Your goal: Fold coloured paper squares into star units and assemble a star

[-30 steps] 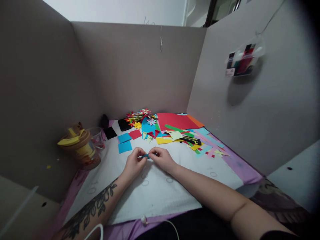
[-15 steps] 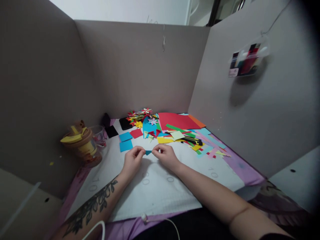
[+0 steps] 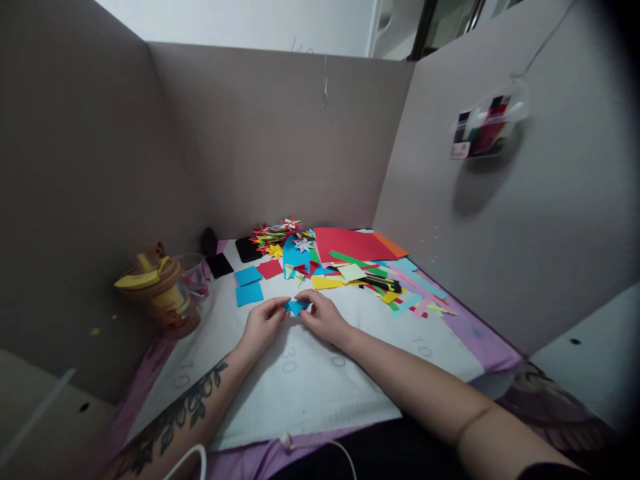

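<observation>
Head view: left hand point(image 3: 263, 323) and right hand point(image 3: 324, 317) both pinch a blue piece point(image 3: 296, 307) just above the mat point(image 3: 300, 387), folded partway (shape unclear). Finished stars point(image 3: 280, 235) pile behind it; two blue squares point(image 3: 249, 285) lie flat, unfolded.

Bare mat point(image 3: 303, 393) nearside, paper scraps point(image 3: 357, 267) beyond, jar point(image 3: 159, 297) left

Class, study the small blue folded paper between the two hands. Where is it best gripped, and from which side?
Grip the blue folded paper at its outer ends, coming in from both sides, as the left hand and right hand pinch it. It is small, flat and low over the white mat, so probably only its side edges offer a hold.
</observation>
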Action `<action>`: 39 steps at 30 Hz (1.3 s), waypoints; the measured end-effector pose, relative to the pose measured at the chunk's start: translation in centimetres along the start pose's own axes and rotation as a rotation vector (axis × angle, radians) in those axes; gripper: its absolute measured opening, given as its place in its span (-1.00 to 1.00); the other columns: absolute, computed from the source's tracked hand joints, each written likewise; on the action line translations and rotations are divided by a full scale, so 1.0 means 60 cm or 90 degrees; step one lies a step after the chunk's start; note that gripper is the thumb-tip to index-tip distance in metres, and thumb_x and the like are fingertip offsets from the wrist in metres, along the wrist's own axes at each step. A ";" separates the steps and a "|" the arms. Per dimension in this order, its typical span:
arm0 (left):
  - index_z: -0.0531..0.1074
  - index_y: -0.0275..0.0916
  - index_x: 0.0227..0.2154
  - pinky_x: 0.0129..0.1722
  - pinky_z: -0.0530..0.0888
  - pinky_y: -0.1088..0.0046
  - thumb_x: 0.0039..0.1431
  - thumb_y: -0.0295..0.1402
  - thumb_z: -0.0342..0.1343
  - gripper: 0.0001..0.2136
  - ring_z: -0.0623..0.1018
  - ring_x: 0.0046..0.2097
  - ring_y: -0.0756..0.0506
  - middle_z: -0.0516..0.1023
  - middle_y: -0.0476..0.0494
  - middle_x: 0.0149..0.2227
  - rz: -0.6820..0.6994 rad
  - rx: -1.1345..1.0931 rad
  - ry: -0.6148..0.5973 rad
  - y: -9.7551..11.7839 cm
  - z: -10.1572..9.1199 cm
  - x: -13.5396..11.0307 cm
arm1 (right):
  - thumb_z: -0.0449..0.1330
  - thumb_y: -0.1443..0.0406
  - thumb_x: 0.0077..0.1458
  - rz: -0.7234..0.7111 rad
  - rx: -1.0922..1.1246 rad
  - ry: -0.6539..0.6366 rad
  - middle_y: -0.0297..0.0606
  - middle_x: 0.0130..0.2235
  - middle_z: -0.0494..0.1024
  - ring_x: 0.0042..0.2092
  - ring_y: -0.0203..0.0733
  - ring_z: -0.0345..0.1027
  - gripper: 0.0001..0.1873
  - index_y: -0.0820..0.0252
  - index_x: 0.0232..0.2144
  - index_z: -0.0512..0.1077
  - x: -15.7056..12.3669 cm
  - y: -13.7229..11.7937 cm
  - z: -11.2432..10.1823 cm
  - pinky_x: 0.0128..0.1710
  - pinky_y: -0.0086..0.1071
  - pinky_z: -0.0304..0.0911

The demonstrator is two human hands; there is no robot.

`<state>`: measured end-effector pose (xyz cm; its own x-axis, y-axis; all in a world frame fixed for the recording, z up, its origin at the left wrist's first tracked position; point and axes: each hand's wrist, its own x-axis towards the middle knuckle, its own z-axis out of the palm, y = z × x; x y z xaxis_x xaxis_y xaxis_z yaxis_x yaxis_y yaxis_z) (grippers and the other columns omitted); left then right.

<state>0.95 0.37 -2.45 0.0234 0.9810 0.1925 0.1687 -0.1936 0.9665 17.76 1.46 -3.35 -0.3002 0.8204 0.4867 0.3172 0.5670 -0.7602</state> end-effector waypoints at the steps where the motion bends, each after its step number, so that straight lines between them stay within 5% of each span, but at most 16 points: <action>1: 0.54 -0.24 -0.32 -0.33 0.44 0.42 -0.08 -0.35 0.08 -0.76 0.50 -0.37 -0.06 0.57 -0.12 -0.33 0.012 0.016 -0.004 -0.002 -0.002 0.001 | 0.07 0.42 -0.06 0.022 0.010 0.005 -0.28 -0.26 0.45 -0.26 -0.26 0.31 -0.71 0.15 -0.22 0.37 0.001 0.002 -0.001 -0.35 -0.43 0.20; 6: 0.58 -0.21 -0.33 -0.34 0.39 0.46 -0.05 -0.40 0.04 -0.75 0.45 -0.39 -0.05 0.50 -0.08 -0.49 0.062 0.090 -0.007 -0.013 -0.010 0.005 | 0.05 0.37 -0.03 0.106 0.087 0.011 -0.36 -0.43 0.43 -0.40 -0.31 0.28 -0.78 0.19 -0.29 0.41 0.002 0.014 -0.006 -0.38 -0.44 0.20; 11: 0.56 -0.24 -0.27 -0.41 0.38 0.47 -0.02 -0.39 0.02 -0.72 0.45 -0.45 -0.04 0.53 -0.08 -0.48 0.031 0.078 -0.005 -0.010 -0.007 0.002 | 0.03 0.44 -0.10 0.089 0.117 -0.002 -0.34 -0.34 0.46 -0.37 -0.31 0.29 -0.62 0.16 -0.19 0.39 0.000 0.018 -0.002 -0.35 -0.43 0.23; 19: 0.54 -0.19 -0.23 -0.17 0.42 0.34 -0.04 -0.38 0.10 -0.73 0.52 -0.17 -0.15 0.57 -0.16 -0.19 0.100 0.124 -0.055 0.007 -0.001 -0.010 | 0.09 0.33 0.01 0.074 0.095 0.006 -0.28 -0.30 0.52 -0.28 -0.24 0.37 -0.80 0.16 -0.28 0.47 0.002 0.013 -0.003 -0.27 -0.39 0.24; 24: 0.55 -0.23 -0.30 -0.30 0.42 0.43 0.02 -0.33 0.06 -0.78 0.53 -0.32 -0.10 0.60 -0.09 -0.34 0.048 0.155 -0.107 0.008 0.003 -0.016 | 0.13 0.25 0.03 0.109 0.099 0.019 -0.33 -0.43 0.48 -0.37 -0.27 0.33 -0.85 0.19 -0.43 0.45 0.002 0.009 -0.007 -0.36 -0.43 0.21; 27: 0.54 -0.28 -0.39 -0.48 0.35 0.50 0.03 -0.27 0.05 -0.77 0.47 -0.49 -0.05 0.55 -0.06 -0.52 0.003 0.151 -0.076 0.007 0.003 -0.014 | 0.13 0.15 0.03 0.154 0.190 0.022 -0.36 -0.51 0.41 -0.46 -0.32 0.27 -0.76 0.22 -0.49 0.40 0.004 0.009 -0.006 -0.46 -0.47 0.18; 31: 0.53 -0.32 -0.36 -0.51 0.33 0.52 0.02 -0.25 0.05 -0.74 0.46 -0.50 -0.03 0.55 -0.07 -0.52 -0.029 0.128 -0.012 0.004 0.000 -0.008 | 0.10 0.03 0.03 0.324 0.417 -0.016 -0.35 -0.53 0.42 -0.55 -0.34 0.29 -0.65 0.22 -0.46 0.32 0.009 0.006 -0.001 -0.58 -0.49 0.19; 34: 0.53 -0.33 -0.30 -0.48 0.35 0.52 0.02 -0.24 0.06 -0.71 0.49 -0.46 -0.05 0.58 -0.10 -0.46 -0.028 0.121 0.009 0.002 0.001 -0.006 | 0.20 0.08 -0.05 0.427 0.571 -0.033 -0.32 -0.45 0.47 -0.50 -0.31 0.39 -0.68 0.21 -0.40 0.31 0.011 0.003 0.002 -0.54 -0.49 0.27; 39: 0.54 -0.32 -0.28 -0.49 0.34 0.52 0.01 -0.24 0.06 -0.69 0.48 -0.45 -0.05 0.59 -0.11 -0.45 -0.032 0.132 0.002 0.003 0.004 -0.007 | 0.32 0.22 -0.16 0.448 0.685 -0.012 -0.35 -0.51 0.46 -0.50 -0.39 0.38 -0.72 0.23 -0.45 0.32 0.010 0.009 0.003 -0.52 -0.59 0.27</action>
<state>1.20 -0.10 -2.42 0.0070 0.9892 0.1462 0.3692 -0.1384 0.9190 17.61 2.26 -3.54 -0.3805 0.9110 -0.1592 -0.4676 -0.3381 -0.8168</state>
